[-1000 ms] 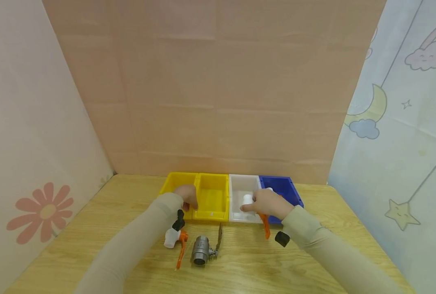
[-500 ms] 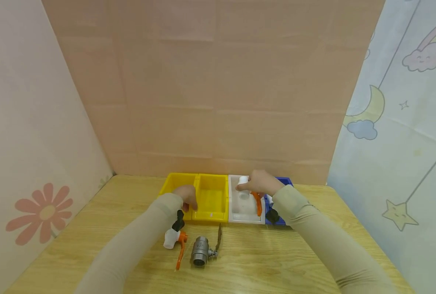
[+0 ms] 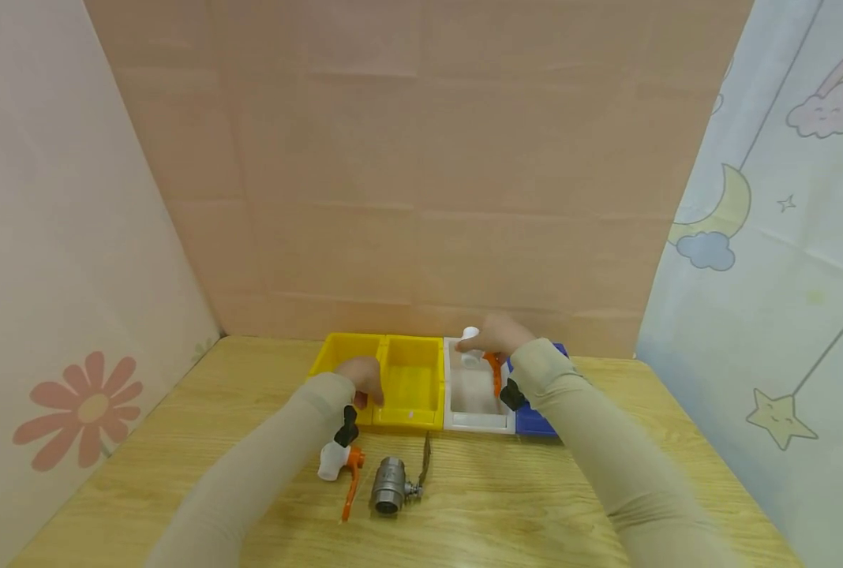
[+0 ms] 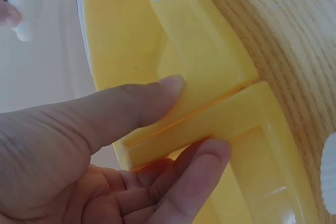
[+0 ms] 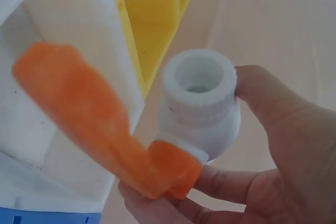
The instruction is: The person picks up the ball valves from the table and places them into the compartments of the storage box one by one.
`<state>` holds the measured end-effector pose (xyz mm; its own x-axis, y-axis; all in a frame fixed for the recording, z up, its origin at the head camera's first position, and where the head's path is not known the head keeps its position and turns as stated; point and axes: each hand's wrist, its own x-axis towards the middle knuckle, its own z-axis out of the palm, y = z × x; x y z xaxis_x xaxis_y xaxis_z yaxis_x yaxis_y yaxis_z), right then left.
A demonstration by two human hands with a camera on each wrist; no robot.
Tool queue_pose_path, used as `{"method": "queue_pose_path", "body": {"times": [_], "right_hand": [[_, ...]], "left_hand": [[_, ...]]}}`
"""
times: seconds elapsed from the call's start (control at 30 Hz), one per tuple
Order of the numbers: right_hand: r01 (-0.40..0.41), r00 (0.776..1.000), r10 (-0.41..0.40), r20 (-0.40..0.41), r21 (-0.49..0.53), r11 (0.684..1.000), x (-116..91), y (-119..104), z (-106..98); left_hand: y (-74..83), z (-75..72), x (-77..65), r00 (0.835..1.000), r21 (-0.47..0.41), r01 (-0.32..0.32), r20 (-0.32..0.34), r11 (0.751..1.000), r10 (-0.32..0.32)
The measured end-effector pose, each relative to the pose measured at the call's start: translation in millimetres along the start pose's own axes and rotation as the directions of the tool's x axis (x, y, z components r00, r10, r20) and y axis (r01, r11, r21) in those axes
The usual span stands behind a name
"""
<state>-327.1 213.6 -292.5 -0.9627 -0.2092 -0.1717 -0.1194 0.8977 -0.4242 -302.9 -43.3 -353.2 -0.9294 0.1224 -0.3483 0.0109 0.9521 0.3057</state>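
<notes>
My right hand (image 3: 501,334) pinches a white plastic ball valve (image 5: 202,108) with an orange lever handle (image 5: 84,114). In the head view it is over the rear of the white bin (image 3: 480,421). My left hand (image 3: 361,379) is at the two yellow bins (image 3: 410,418). The left wrist view shows its thumb on one side of their adjoining walls and its fingers on the other, gripping them. On the table near the left wrist lie another white ball valve (image 3: 332,460) with an orange lever and a metal ball valve (image 3: 390,485) with a lever.
A blue bin (image 3: 537,424) adjoins the white one on the right, partly hidden by the right forearm. The bins stand in a row on the wooden table (image 3: 492,505), before a pinkish backdrop (image 3: 414,197). Printed cloths hang at both sides.
My right hand has carried the ball valve from the front of the white bin to over its rear, away from me. The left hand stays where it was.
</notes>
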Motion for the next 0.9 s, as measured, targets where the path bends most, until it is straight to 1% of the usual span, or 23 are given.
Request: {"method": "queue_pose_path", "body": {"times": [0.13, 0.27, 0.53, 0.73, 0.8, 0.9], "right_hand": [[-0.030, 1.000, 0.030, -0.004, -0.003, 1.000, 8, 0, 4], [-0.052, 0.999, 0.052, -0.005, -0.012, 0.999, 15, 0, 7], [-0.096, 0.995, 0.096, -0.032, -0.002, 0.995, 28, 4, 16], [-0.093, 0.994, 0.092, -0.056, -0.019, 0.996, 40, 12, 22], [-0.088, 0.994, 0.088, -0.069, -0.004, 0.996, 45, 14, 25], [-0.092, 0.993, 0.090, -0.072, -0.017, 0.996, 51, 18, 29]], "left_hand": [[-0.5, 0.4, -0.1, 1.000, 0.006, -0.004, -0.003, 1.000, 0.004], [-0.2, -0.4, 0.3, 1.000, -0.001, 0.006, -0.003, 1.000, -0.006], [-0.4, 0.2, 1.6, 1.000, 0.010, 0.013, -0.012, 1.000, -0.013], [-0.3, 0.5, 1.1, 1.000, -0.008, 0.025, -0.008, 1.000, -0.025], [-0.2, 0.1, 0.6, 1.000, -0.005, 0.023, -0.008, 1.000, -0.023], [0.2, -0.4, -0.2, 1.000, -0.003, 0.018, -0.009, 1.000, -0.018]]}}
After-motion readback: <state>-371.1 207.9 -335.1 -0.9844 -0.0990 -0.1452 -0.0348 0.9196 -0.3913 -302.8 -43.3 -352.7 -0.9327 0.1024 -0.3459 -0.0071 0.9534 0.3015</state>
